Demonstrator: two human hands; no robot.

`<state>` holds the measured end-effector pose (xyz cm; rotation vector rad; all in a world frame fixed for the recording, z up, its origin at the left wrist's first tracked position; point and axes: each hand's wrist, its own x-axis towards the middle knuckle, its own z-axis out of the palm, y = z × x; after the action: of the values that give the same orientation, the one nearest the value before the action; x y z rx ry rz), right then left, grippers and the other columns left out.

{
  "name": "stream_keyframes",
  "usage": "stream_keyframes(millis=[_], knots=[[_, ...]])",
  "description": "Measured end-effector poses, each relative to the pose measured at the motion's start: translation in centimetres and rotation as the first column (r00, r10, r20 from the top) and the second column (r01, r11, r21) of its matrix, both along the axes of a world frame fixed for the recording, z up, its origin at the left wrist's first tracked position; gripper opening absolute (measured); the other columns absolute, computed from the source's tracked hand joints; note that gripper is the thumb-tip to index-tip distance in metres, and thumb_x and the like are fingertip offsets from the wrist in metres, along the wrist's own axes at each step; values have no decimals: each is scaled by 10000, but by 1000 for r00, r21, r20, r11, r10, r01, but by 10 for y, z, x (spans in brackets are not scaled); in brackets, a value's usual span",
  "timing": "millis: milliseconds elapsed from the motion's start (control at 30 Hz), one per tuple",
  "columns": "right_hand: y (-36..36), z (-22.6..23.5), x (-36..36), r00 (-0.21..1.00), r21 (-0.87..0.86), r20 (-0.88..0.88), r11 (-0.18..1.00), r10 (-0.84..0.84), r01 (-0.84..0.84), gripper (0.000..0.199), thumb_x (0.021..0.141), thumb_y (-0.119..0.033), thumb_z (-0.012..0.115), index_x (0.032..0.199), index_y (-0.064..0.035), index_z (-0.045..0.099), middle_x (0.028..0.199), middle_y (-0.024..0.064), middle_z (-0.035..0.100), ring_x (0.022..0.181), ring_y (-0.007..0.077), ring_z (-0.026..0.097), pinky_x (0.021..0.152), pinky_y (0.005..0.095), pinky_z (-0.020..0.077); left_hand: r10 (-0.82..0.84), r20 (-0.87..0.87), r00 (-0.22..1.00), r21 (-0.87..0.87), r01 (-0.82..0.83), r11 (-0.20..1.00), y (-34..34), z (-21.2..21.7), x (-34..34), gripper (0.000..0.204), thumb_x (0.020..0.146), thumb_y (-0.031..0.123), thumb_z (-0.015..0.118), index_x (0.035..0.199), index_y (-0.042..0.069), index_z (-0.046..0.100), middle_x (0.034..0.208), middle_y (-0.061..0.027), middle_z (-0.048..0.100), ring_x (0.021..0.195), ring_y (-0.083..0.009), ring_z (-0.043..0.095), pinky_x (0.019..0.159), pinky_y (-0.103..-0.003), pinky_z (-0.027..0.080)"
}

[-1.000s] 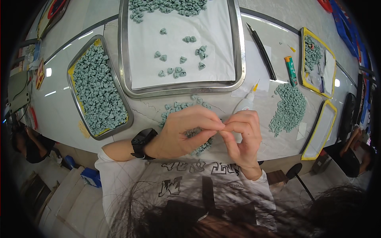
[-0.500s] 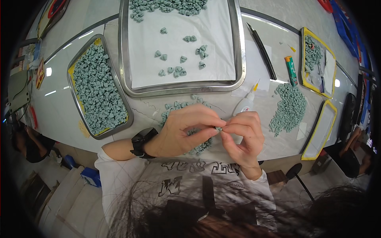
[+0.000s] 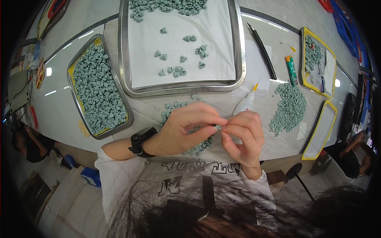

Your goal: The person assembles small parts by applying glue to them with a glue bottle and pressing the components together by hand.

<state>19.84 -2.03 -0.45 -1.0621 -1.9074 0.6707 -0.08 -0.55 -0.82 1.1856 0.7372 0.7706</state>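
A tiny grey-green moulded piece (image 3: pixel 217 127) sits at the meeting fingertips of both hands, its shape mostly covered. My left hand (image 3: pixel 180 127), with a black watch on its wrist, pinches it between thumb and forefinger. From the other side, the thumb and forefinger of my right hand (image 3: pixel 245 137) close on it too. Beneath the hands lies a loose pile of similar grey-green pieces (image 3: pixel 170 108), partly hidden by my left hand. Just beyond my right hand is a white squeeze bottle (image 3: pixel 246 104) with a yellow needle tip.
A large metal tray (image 3: pixel 182 91) lined with white sheet holds scattered pieces. At left, a smaller tray (image 3: pixel 130 115) is heaped with them. Rightward lie a heap of tiny pieces (image 3: pixel 289 107), a green tube (image 3: pixel 291 69), black tweezers-like tools (image 3: pixel 262 51) and two yellow-edged trays (image 3: pixel 334 75).
Both hands stay together at nearly the same spot. The fingers have shifted slightly around the small piece, and a dark spot now shows at the fingertips.
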Motion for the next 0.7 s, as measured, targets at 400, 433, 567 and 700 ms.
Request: stream_keyframes(millis=[400,433,567,700], knots=[[0,-1,-1,1000,20,8,1000,-7,7,257,609,26,692,843,-46,617,854,71,598,765,244,543,694,358,441,-17,24,1000,-55,18,998,1,-1,0,287,834,-98,570,1102,-16,633,1079,-98,554,943,-127,541,779,-238,443],[0,-2,-1,1000,7,0,1000,-3,3,257,607,25,691,842,-47,615,851,71,598,759,243,541,690,357,439,-17,24,1000,-55,18,998,1,-1,0,287,834,-98,570,1102,-16,633,1079,-98,554,943,-127,541,779,-238,443],[0,-2,-1,1000,7,-17,1000,-2,3,253,602,27,688,832,-47,613,839,70,601,747,239,536,679,352,434,-40,76,996,-164,53,985,1,-2,-1,286,848,-102,555,1124,-42,599,1103,-107,536,986,-134,553,830,-250,472],[1,-1,0,1000,-12,-25,1000,1,-1,251,597,30,686,826,-46,614,836,68,604,744,237,537,676,349,434,-50,135,990,-233,80,969,1,-4,-2,286,857,-103,545,1140,-63,570,1123,-115,518,1021,-147,561,882,-270,491]])
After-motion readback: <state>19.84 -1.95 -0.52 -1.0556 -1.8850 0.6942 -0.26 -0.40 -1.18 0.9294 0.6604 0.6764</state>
